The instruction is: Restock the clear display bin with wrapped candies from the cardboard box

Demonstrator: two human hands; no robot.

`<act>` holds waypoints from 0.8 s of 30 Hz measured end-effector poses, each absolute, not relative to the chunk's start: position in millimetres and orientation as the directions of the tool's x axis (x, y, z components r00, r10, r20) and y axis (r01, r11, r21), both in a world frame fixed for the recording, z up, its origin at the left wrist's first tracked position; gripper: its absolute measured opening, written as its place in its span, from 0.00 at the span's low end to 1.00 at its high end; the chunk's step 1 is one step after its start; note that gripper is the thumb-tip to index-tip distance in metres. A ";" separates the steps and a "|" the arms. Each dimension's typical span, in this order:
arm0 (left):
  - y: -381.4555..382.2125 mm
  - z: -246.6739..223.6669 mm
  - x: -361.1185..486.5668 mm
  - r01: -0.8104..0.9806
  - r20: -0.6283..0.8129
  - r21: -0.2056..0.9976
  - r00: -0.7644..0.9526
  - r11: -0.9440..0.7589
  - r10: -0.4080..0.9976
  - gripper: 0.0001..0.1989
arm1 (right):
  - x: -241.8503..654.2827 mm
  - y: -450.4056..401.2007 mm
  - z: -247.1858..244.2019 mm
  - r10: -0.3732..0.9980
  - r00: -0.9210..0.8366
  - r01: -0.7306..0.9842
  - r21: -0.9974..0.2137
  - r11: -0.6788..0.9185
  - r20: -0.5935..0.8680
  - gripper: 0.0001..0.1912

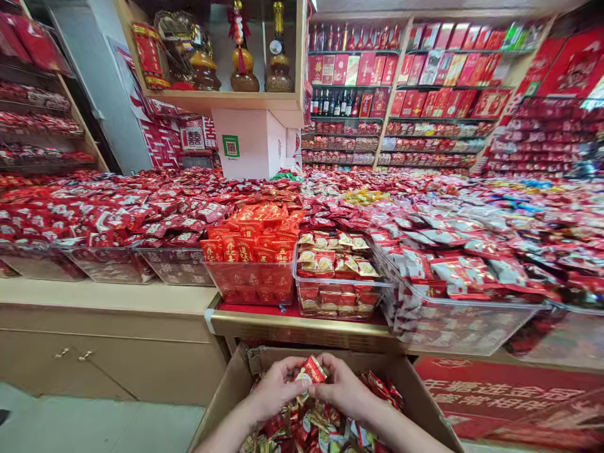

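A small red and white wrapped packet [313, 370] is held between both hands, low in the middle of the view. My left hand [279, 387] grips its left side with thumb and fingers. On its right side, the fingers of my right hand [343, 385] close on the same packet. Beneath the hands is an open cardboard box [427, 402] with many red, gold and green wrapped packets [314, 428] inside.
Beyond the box, a counter edge [302, 324] carries clear bins, one with orange-red packets [250, 251], another with red and cream packets [330, 258]. To the right is a large bin [472, 321]. Shelves with bottles and boxes [349, 69] stand behind.
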State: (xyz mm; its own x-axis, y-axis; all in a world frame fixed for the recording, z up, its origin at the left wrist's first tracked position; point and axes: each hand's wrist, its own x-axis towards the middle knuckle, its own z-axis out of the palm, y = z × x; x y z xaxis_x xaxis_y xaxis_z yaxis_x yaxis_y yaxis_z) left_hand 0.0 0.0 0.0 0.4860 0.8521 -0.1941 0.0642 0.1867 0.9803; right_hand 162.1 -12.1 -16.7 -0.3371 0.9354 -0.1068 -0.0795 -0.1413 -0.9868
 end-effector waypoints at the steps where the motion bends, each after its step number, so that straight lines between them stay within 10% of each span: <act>1: -0.2 -0.7 -0.5 0.076 -0.198 0.980 0.504 0.185 0.841 0.21 | 161.3 -12.4 -18.3 0.929 -0.353 -0.085 -0.985 -0.148 -0.109 0.16; 13: 2.3 -1.6 -0.2 -0.037 -0.218 0.957 0.561 0.287 0.798 0.15 | 155.7 -8.7 -22.2 0.924 -0.324 -0.088 -0.966 -0.245 -0.205 0.19; 19: 1.4 -17.7 3.1 -0.019 -0.481 0.858 0.324 0.514 0.815 0.14 | 155.5 -20.6 -2.7 0.953 -0.226 0.541 -0.787 0.296 0.203 0.14; 24: -1.6 -16.7 4.2 -0.034 -0.539 0.814 0.327 0.580 0.776 0.18 | 152.5 -26.0 2.6 0.861 -0.479 0.705 -0.511 0.492 0.168 0.18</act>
